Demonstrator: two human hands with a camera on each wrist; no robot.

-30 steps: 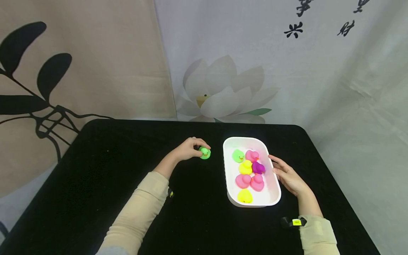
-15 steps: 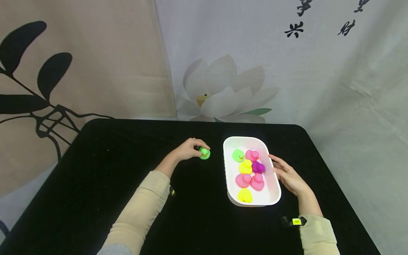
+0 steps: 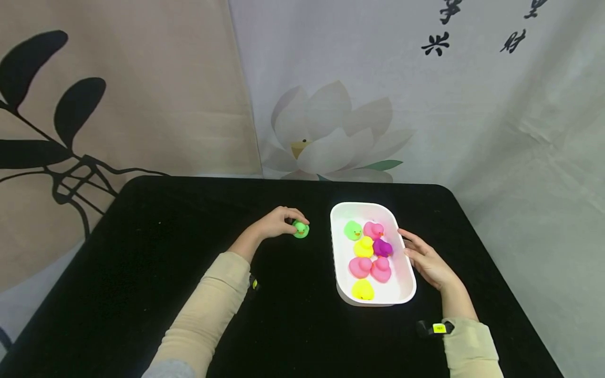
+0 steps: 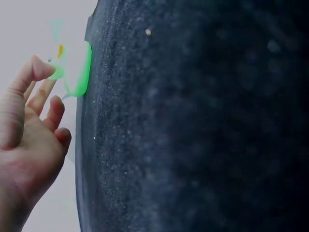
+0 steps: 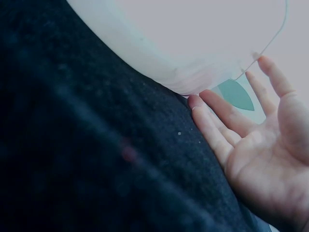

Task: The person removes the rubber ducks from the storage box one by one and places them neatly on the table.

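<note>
Left of the tray, my left hand (image 3: 276,222) pinches a green rubber duck (image 3: 301,229) by its head between thumb and fingers. The left wrist view shows the duck's flat base (image 4: 86,70) right at the black tabletop. My right hand (image 3: 427,261) touches the right side of a white plastic tray (image 3: 402,291) with lightly bent, outstretched fingers. In the right wrist view, its fingertips (image 5: 197,102) lie against the tray's outer wall. Inside the tray sit another green duck (image 3: 353,231), a purple duck (image 3: 383,248), and several pink and yellow ones.
A black cloth covers the table (image 3: 189,220), whose far edge meets a hanging backdrop (image 3: 326,89) printed with a lotus and leaves. Dark wrist straps (image 3: 435,329) sit near both sleeves.
My left hand has shifted slightly left and nearer to me, the green duck moving with it. The right hand and the tray stay where they were.
</note>
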